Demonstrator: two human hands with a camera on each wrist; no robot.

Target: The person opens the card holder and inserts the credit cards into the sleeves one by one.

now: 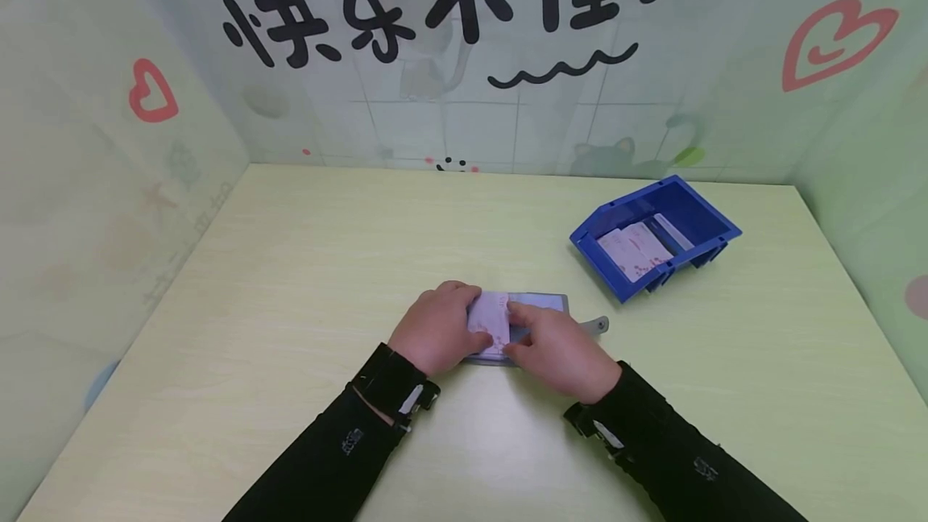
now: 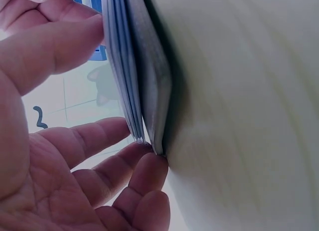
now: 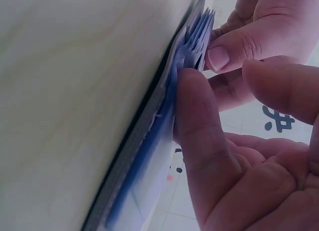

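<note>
A grey card holder (image 1: 538, 301) lies open on the table, with several thin clear sleeves (image 2: 121, 66) fanned slightly apart from its thicker cover (image 2: 153, 71). A pink-and-white printed card (image 1: 489, 321) shows on its left part. My left hand (image 1: 438, 329) grips the left end of the holder, thumb on the near side and fingertips at the far edges. My right hand (image 1: 561, 349) holds the sleeves by the card's right edge with bent thumb and index finger. In the right wrist view, the right thumb (image 3: 197, 106) touches the sleeves' edge. A grey strap (image 1: 596, 326) sticks out to the right.
A blue plastic bin (image 1: 696, 216) stands tilted at the back right, with several pink-and-white cards (image 1: 634, 250) in it. The pale wooden table (image 1: 326, 248) meets printed panels (image 1: 406, 127) at the back and sides.
</note>
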